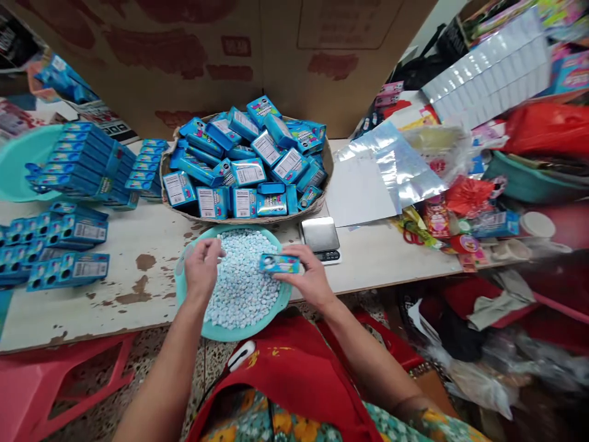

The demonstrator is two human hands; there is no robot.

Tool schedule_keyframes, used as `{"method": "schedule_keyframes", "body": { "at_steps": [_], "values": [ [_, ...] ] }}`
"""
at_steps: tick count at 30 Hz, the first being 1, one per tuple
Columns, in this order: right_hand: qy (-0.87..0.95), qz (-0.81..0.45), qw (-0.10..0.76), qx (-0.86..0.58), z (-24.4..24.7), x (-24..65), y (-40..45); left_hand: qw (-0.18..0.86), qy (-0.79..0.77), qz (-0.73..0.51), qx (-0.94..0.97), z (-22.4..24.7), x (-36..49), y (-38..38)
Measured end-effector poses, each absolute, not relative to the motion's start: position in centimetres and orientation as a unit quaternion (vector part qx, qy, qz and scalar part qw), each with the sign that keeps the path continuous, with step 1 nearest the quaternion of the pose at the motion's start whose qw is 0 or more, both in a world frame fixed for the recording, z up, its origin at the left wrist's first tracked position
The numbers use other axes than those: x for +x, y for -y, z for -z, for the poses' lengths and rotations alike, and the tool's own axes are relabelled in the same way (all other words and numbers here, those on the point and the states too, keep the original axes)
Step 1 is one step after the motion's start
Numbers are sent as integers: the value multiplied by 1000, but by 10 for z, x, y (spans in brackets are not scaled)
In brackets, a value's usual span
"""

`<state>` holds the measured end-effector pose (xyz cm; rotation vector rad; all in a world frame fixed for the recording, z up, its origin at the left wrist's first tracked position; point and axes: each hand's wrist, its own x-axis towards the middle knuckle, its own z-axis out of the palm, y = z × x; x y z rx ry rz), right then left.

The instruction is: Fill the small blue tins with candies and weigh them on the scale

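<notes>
A small blue candy box (278, 263) is gripped between the thumb and fingers of my right hand (309, 276), over the right side of a turquoise basin (188, 313). Many small pale blue and white candies (243, 288) fill the basin. My left hand (202, 267) hovers above the basin's left side with its fingertips pinched together; whatever is between them is too small to make out. Just behind the basin, a wide, low cardboard tray (329, 162) holds a heap of similar blue boxes (248, 172).
A small digital scale (321, 236) sits right of the basin. Stacked blue boxes (83, 161) and further rows (78, 267) stand at left. A large carton (257, 55) rises behind. White sheets (359, 190) and colourful packets (437, 218) lie at right. A pink stool (27, 380) is below left.
</notes>
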<state>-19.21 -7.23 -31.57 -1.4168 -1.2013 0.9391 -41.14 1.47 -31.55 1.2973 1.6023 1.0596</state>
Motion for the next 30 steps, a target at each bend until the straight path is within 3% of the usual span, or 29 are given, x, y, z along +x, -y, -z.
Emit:
{"method": "schedule_keyframes", "body": {
  "at_steps": [3,5,8,12,16,19,25,27,30],
  "values": [
    [414,-336,504,-680,339,-135,70,234,-678,-194,669,364,-429,-18],
    [388,-284,496,-723,360,-101,61,152,-697,-121,690,387,-428,-15],
    [389,-233,478,-752,390,-68,49,127,-721,-65,678,400,-411,-9],
    [443,-184,437,-761,398,-58,45,178,-716,-47,673,400,-393,-3],
    [535,-41,426,-728,361,-73,18,195,-713,-97,666,402,-392,2],
    [635,-57,405,-655,336,-100,-38,223,-706,-178,648,405,-394,5],
    [749,-81,182,-632,342,-161,-146,437,-709,-343,434,399,-401,5],
    [750,-78,170,-635,340,-165,-154,521,-665,-412,341,393,-406,4],
    [725,-113,234,-638,322,-151,-139,624,-599,-457,206,382,-415,3]
  ]
}}
